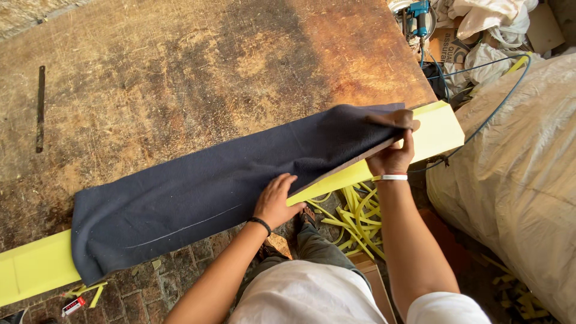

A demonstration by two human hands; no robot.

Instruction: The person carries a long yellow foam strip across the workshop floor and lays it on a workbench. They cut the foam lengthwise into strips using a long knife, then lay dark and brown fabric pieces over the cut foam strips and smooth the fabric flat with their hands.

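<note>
White-shirted torso and two bare forearms are filling the near edge of the view.

Left hand point(277, 201): lying palm-down, fingers spread and unclenched, pressing the dark navy fabric point(204, 186) flat near its lower edge, seemingly so the cloth is not sliding.

Right hand point(393, 153): wrist raised, fingers pinching the fabric's far corner and drawing it taut over the end of the yellow foam strip point(441, 129).

Fabric: draping along most of the foam, a faint chalk line running lengthwise on it.

Foam: lying along the near edge of the worn wooden workbench point(180, 72), both ends showing.

Yellow foam offcuts point(351, 219): lying on the brick floor point(150, 291) below.
</note>
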